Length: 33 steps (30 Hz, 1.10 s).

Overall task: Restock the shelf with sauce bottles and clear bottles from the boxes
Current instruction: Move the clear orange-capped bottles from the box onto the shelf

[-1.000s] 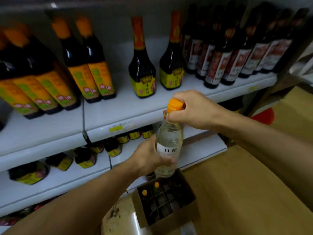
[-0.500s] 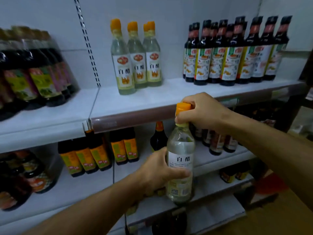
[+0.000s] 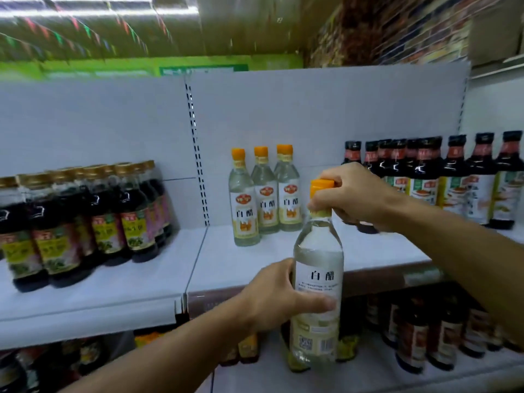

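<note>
At the far left of the white metal top shelf (image 3: 119, 282), we are seeing a cluster of dark sauce bottles with gold caps and green-and-pink labels (image 3: 85, 222) standing packed together. Moving right past the slotted upright, three clear plastic bottles with orange caps and white labels (image 3: 265, 194) are standing upright in a short row on the same shelf, well back from its front edge. Below and in front of them, our left hand (image 3: 272, 299) is wrapping its fingers and thumb around the labelled body of another clear orange-capped bottle (image 3: 319, 279), which we are holding upright in the air just in front of the shelf lip, its base hanging level with the lower tier. Our right hand (image 3: 348, 194) is curling over the top of that bottle, fingers closing around the orange cap and neck. Behind the right forearm, a long row of dark sauce bottles with black caps and white-and-red labels (image 3: 459, 180) is filling the right end of the top shelf. On the lower shelf (image 3: 368, 373), more dark bottles are standing, blurred.
</note>
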{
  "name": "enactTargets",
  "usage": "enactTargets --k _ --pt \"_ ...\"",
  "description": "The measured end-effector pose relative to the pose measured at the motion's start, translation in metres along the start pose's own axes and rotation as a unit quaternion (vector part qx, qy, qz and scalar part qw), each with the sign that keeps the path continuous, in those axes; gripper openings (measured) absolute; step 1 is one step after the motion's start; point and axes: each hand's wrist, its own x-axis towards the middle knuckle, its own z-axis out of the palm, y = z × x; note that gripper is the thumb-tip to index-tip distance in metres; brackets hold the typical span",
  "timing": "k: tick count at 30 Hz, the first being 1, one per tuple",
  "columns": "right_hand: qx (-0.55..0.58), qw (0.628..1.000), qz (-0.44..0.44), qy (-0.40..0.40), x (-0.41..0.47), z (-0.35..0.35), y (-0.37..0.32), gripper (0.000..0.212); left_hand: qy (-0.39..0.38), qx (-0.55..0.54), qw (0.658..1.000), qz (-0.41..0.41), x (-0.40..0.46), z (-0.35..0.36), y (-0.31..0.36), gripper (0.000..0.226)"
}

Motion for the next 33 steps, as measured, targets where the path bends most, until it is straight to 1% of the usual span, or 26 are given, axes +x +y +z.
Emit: enactTargets --k 2,5,9,15,18,21,23,25,29,31,33 --pt "-0.009 1.0 -0.018 -0.002 0.012 -0.015 -0.004 0.022 0.015 -0.007 1.0 0.01 0.011 -0.004 0.013 0.045" --pt "0.015 0.999 -0.039 0.006 0.032 -0.034 -0.009 0.026 0.038 -0.029 0.998 0.03 0.026 -0.009 0.029 0.04" --pt "0.035 0.998 -0.061 -0.006 0.056 -0.058 -0.009 0.03 0.085 -0.003 0.995 0.042 0.052 -0.02 0.048 0.035" --pt "0.049 0.994 -0.093 0.021 0.091 -0.071 0.0 0.027 0.157 -0.012 0.986 0.049 0.083 -0.03 0.051 0.042" --pt "0.036 0.994 -0.09 0.058 0.109 -0.061 0.007 0.026 0.214 -0.004 0.975 0.05 0.1 -0.024 0.04 0.053" --pt "-0.025 0.992 -0.074 0.096 0.124 -0.044 0.014 0.025 0.302 0.02 0.952 0.052 0.116 -0.013 0.027 0.073" --pt "-0.058 0.991 -0.059 0.104 0.132 -0.035 0.018 0.027 0.342 0.041 0.938 0.043 0.127 -0.014 0.02 0.082" --pt "-0.082 0.991 -0.044 0.1 0.138 -0.03 0.022 0.031 0.333 0.045 0.941 0.039 0.136 -0.022 0.012 0.078" --pt "-0.131 0.987 -0.04 0.086 0.15 -0.023 0.03 0.038 0.248 0.014 0.968 0.047 0.143 -0.047 -0.005 0.064" --pt "-0.143 0.986 -0.045 0.073 0.156 -0.018 0.033 0.037 0.213 -0.007 0.976 0.04 0.143 -0.06 -0.013 0.062" --pt "-0.121 0.991 -0.044 0.046 0.161 -0.014 0.035 0.032 0.178 -0.023 0.983 0.037 0.143 -0.072 -0.02 0.06"
